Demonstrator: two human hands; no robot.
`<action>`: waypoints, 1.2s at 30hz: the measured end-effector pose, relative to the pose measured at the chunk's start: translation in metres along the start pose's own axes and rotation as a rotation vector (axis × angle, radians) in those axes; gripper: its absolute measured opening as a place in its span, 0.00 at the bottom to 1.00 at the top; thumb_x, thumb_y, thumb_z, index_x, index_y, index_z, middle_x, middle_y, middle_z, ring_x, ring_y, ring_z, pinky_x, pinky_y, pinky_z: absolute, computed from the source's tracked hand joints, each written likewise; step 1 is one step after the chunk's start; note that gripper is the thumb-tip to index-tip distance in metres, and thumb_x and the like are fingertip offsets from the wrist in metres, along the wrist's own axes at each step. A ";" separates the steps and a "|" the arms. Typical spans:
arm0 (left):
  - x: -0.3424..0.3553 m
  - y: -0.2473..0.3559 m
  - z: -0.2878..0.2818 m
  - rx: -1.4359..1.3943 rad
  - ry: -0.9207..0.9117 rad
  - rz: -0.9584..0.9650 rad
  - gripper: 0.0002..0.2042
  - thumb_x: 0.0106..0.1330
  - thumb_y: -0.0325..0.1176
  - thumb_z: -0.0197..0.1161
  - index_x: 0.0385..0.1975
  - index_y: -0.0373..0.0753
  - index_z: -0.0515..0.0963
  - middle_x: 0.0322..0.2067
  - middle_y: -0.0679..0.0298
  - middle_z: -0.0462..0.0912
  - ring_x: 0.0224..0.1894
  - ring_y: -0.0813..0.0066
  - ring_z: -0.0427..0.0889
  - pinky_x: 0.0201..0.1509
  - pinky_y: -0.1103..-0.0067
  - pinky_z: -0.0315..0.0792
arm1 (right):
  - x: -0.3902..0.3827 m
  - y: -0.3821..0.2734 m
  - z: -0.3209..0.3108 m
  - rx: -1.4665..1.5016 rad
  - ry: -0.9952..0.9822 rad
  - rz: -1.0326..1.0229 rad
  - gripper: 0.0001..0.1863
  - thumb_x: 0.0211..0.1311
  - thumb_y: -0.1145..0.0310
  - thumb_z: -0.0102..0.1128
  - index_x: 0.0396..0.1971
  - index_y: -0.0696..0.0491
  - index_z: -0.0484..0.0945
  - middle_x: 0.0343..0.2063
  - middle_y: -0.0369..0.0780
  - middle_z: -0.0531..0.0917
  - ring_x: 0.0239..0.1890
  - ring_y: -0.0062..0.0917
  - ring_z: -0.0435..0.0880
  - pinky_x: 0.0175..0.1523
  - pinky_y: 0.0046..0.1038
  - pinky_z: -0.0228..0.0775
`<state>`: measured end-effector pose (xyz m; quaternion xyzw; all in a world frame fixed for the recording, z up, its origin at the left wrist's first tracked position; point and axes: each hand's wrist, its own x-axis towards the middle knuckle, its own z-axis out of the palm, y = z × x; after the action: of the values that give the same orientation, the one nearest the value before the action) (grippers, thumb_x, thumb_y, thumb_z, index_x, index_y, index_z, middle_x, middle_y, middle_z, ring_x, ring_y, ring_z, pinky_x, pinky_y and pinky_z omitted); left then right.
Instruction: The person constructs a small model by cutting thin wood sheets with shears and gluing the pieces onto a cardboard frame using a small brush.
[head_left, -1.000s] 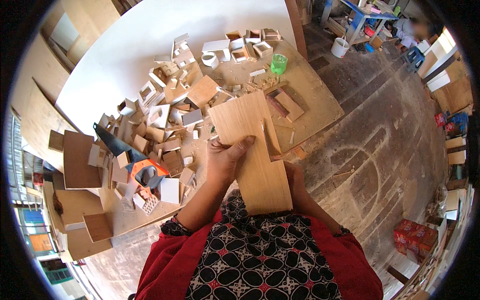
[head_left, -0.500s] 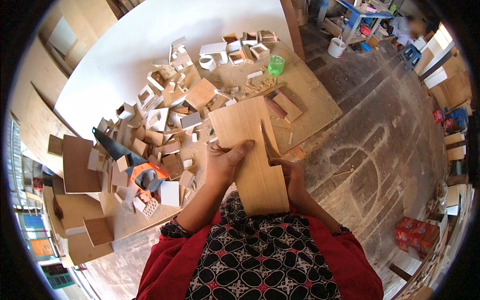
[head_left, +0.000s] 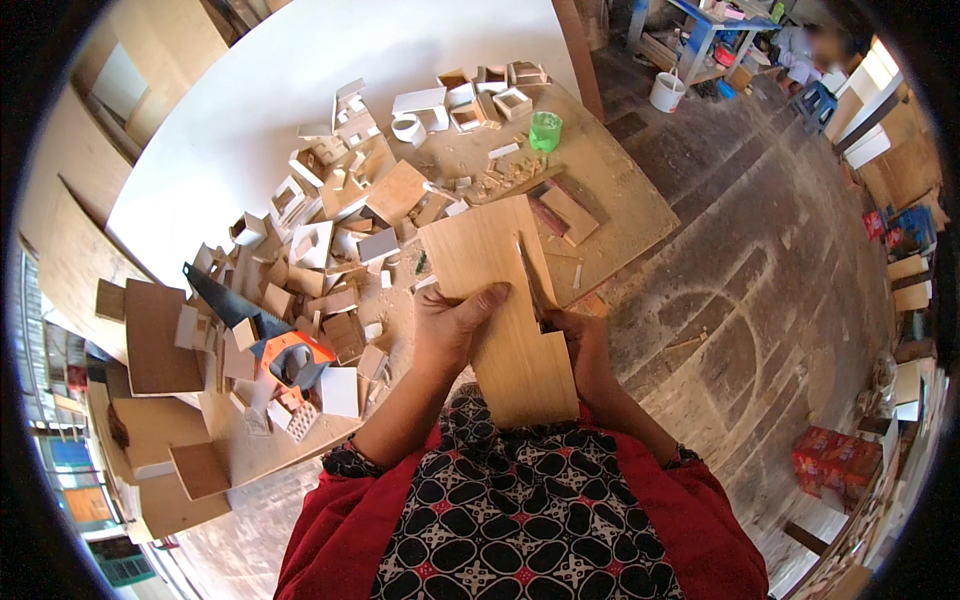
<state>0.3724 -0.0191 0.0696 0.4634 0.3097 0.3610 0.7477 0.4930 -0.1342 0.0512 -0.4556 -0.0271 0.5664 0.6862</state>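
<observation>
Upright in front of my body is a flat light-brown wooden board (head_left: 495,300), its lower end near my patterned garment. My left hand (head_left: 452,318) grips its left edge, thumb across the face and fingers behind. At the right edge my right hand (head_left: 582,338) is closed on the board by a notch, its fingers partly hidden behind the wood. A narrow wooden strip (head_left: 535,265) stands partly split away along the upper right side, a dark slit between it and the rest. Whether a thin tool sits in that slit I cannot tell.
The worktable (head_left: 625,190) carries many wood offcuts (head_left: 395,190), a handsaw (head_left: 295,360) with an orange handle, a green plastic cup (head_left: 545,131) and a reddish-brown wooden block (head_left: 547,215). A white bucket (head_left: 667,92) and another person (head_left: 800,55) are far right. A red box (head_left: 838,465) stands right.
Both hands keep their hold on the board with almost no movement. The surroundings have shifted slightly in the picture as my head moved.
</observation>
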 end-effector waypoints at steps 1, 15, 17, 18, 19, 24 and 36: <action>0.000 0.001 0.001 -0.020 -0.009 -0.004 0.09 0.56 0.27 0.69 0.35 0.33 0.82 0.33 0.63 0.84 0.33 0.78 0.82 0.38 0.80 0.76 | 0.002 0.001 0.000 0.019 0.007 -0.004 0.12 0.58 0.66 0.59 0.34 0.62 0.78 0.28 0.40 0.82 0.26 0.25 0.81 0.31 0.24 0.74; 0.003 -0.007 -0.007 0.021 -0.017 -0.016 0.08 0.57 0.27 0.68 0.35 0.33 0.82 0.33 0.64 0.84 0.33 0.79 0.82 0.38 0.80 0.76 | 0.016 0.012 -0.015 -0.580 -0.133 -0.380 0.16 0.64 0.64 0.49 0.33 0.63 0.79 0.29 0.38 0.82 0.28 0.18 0.79 0.31 0.22 0.73; 0.004 -0.006 -0.006 0.008 -0.025 -0.007 0.08 0.57 0.27 0.68 0.36 0.33 0.81 0.33 0.64 0.84 0.33 0.79 0.82 0.38 0.80 0.76 | 0.017 0.011 -0.011 -0.508 -0.111 -0.345 0.16 0.63 0.63 0.52 0.31 0.63 0.80 0.28 0.39 0.82 0.27 0.19 0.80 0.31 0.23 0.73; 0.005 -0.006 -0.006 0.002 -0.030 -0.002 0.08 0.57 0.27 0.68 0.36 0.33 0.81 0.33 0.64 0.84 0.33 0.79 0.82 0.38 0.80 0.76 | 0.015 0.008 -0.004 -0.318 -0.077 -0.225 0.15 0.62 0.64 0.52 0.32 0.63 0.80 0.28 0.39 0.82 0.27 0.20 0.80 0.31 0.24 0.73; 0.006 -0.005 -0.006 -0.003 -0.036 0.003 0.08 0.57 0.26 0.68 0.36 0.33 0.81 0.33 0.64 0.84 0.33 0.79 0.82 0.38 0.81 0.76 | 0.014 0.006 0.001 -0.128 -0.043 -0.104 0.15 0.61 0.64 0.53 0.33 0.63 0.80 0.28 0.39 0.82 0.27 0.20 0.80 0.31 0.24 0.73; 0.012 -0.006 -0.006 -0.008 -0.024 -0.030 0.08 0.55 0.23 0.68 0.36 0.34 0.81 0.33 0.62 0.84 0.32 0.76 0.83 0.37 0.79 0.77 | 0.022 0.014 -0.007 -0.174 -0.057 -0.169 0.17 0.60 0.64 0.55 0.36 0.64 0.79 0.29 0.40 0.82 0.27 0.24 0.80 0.32 0.25 0.74; 0.031 -0.019 0.006 -0.053 -0.024 -0.086 0.08 0.56 0.24 0.67 0.36 0.34 0.81 0.33 0.63 0.84 0.31 0.79 0.82 0.36 0.81 0.77 | 0.048 -0.001 -0.017 -0.769 -0.046 -0.397 0.21 0.63 0.56 0.56 0.39 0.61 0.79 0.29 0.36 0.83 0.30 0.17 0.79 0.35 0.24 0.72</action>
<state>0.3991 -0.0022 0.0506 0.4339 0.3108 0.3310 0.7782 0.5199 -0.1060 0.0188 -0.6511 -0.3386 0.3821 0.5616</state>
